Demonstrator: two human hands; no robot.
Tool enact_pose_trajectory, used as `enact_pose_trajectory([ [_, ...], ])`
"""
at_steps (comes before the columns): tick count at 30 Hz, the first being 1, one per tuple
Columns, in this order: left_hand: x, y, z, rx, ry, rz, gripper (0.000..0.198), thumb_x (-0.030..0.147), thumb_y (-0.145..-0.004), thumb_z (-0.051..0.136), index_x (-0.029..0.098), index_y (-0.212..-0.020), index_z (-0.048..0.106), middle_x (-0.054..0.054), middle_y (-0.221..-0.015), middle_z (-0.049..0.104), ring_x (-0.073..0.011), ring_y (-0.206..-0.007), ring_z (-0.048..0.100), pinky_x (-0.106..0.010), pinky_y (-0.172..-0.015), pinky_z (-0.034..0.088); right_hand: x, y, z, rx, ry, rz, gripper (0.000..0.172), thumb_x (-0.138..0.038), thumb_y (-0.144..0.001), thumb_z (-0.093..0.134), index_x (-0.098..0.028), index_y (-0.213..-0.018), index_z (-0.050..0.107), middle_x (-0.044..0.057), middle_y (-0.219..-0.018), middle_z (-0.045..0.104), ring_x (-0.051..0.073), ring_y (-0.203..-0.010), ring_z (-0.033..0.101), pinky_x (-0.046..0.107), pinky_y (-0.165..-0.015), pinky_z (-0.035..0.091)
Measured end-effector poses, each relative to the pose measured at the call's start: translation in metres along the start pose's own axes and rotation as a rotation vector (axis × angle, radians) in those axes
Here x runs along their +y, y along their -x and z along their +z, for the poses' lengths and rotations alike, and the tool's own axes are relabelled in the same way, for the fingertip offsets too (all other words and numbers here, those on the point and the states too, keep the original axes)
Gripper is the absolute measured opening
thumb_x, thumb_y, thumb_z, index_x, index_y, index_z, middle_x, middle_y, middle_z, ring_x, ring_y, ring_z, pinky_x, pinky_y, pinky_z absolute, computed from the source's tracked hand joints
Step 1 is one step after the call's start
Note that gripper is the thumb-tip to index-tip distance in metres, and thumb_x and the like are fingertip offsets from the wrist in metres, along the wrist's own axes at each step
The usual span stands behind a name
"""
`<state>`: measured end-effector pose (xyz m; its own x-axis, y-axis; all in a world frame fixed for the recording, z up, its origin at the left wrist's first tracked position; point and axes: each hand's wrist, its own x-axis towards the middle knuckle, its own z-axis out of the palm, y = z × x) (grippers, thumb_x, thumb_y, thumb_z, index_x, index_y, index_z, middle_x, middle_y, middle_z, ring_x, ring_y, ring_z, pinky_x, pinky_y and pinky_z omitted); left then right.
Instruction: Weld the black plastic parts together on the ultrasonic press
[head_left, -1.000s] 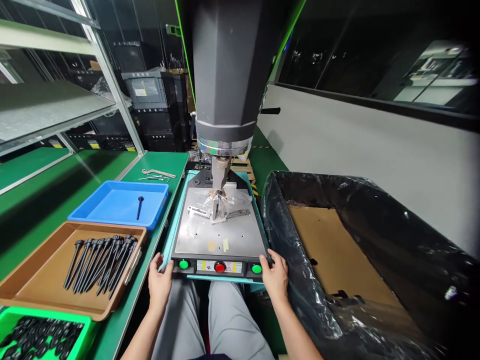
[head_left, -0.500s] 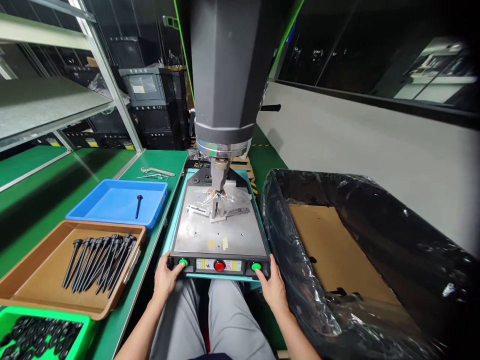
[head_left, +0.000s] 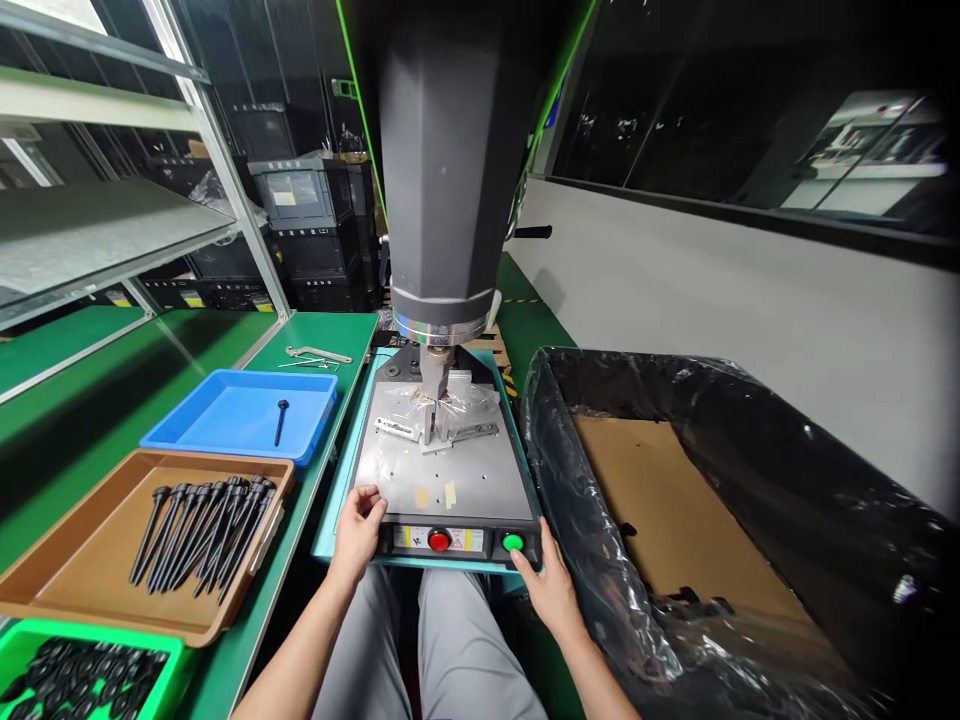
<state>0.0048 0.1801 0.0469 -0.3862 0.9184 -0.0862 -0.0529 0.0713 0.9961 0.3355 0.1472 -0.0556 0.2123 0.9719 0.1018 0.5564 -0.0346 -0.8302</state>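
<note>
My left hand is at the front left corner of the press base, its fingers loosely bent with nothing seen in them, and it hides the left green button. My right hand rests against the front right corner. Its fingers lie along the side and the thumb is just below the right green button. Between the hands sits a red button. On the metal plate, a small clamp fixture wrapped in clear film stands under the tool tip of the dark grey press head.
On the left bench, a brown tray holds several long black bolt-like parts. A blue tray has one such part, and a green bin holds black rings. Wrenches lie behind. A black film-lined box stands right.
My left hand has come off the left green button and moved up and inward over the base's corner. My right thumb has slipped slightly down from its button. The view has tilted slightly upward.
</note>
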Motion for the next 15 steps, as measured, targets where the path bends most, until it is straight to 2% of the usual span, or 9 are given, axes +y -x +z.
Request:
enact_pose_trajectory([
  [3,0.011,-0.007,0.011,-0.024,0.157,-0.185,0.037,0.033,-0.061,0.083,0.015,-0.087,0.063,-0.006,-0.090,0.064,-0.0181,-0.087,0.064,-0.036,-0.089,0.050,0.004,0.000,0.000,-0.012,-0.013,0.025,0.084,-0.060,-0.084,0.050,-0.017,-0.151,0.025,0.016,-0.149,0.037,0.031,-0.136,0.039,0.045,-0.109,0.036],
  [6,0.024,-0.010,0.019,-0.117,0.334,-0.355,0.033,0.029,-0.062,0.084,0.015,-0.083,0.063,-0.007,-0.091,0.065,-0.0172,-0.086,0.065,-0.032,-0.085,0.052,0.010,0.001,0.002,-0.019,-0.031,0.040,0.084,-0.061,-0.083,0.050,-0.017,-0.151,0.025,0.015,-0.150,0.035,0.031,-0.136,0.038,0.046,-0.110,0.034],
  [8,0.030,-0.012,0.024,-0.158,0.407,-0.390,0.029,0.024,-0.064,0.082,0.015,-0.085,0.064,-0.007,-0.091,0.066,-0.0163,-0.086,0.066,-0.030,-0.086,0.052,0.013,0.000,0.003,-0.023,-0.049,0.044,0.084,-0.060,-0.083,0.050,-0.018,-0.151,0.025,0.015,-0.150,0.035,0.030,-0.136,0.038,0.045,-0.109,0.036],
  [10,0.032,-0.013,0.029,-0.132,0.447,-0.392,0.030,0.018,-0.066,0.080,0.015,-0.091,0.064,-0.007,-0.090,0.066,-0.0154,-0.085,0.067,-0.029,-0.087,0.052,0.015,0.000,0.003,-0.021,-0.069,0.040,0.083,-0.059,-0.083,0.051,-0.019,-0.151,0.026,0.014,-0.150,0.036,0.029,-0.135,0.039,0.044,-0.107,0.038],
  [13,0.029,-0.018,0.033,-0.066,0.475,-0.396,0.041,0.015,-0.070,0.076,0.017,-0.109,0.061,-0.007,-0.093,0.067,-0.0157,-0.087,0.068,-0.031,-0.091,0.051,0.015,0.001,0.004,-0.012,-0.101,0.019,0.080,-0.057,-0.083,0.053,-0.021,-0.151,0.027,0.014,-0.148,0.039,0.028,-0.134,0.042,0.041,-0.105,0.041],
  [15,0.027,-0.025,0.034,-0.074,0.496,-0.383,0.050,0.016,-0.072,0.074,0.020,-0.119,0.056,-0.008,-0.097,0.067,-0.0171,-0.091,0.068,-0.033,-0.094,0.050,0.015,0.002,0.003,-0.001,-0.107,0.010,0.080,-0.056,-0.083,0.054,-0.021,-0.150,0.027,0.013,-0.147,0.041,0.028,-0.132,0.044,0.040,-0.104,0.042],
])
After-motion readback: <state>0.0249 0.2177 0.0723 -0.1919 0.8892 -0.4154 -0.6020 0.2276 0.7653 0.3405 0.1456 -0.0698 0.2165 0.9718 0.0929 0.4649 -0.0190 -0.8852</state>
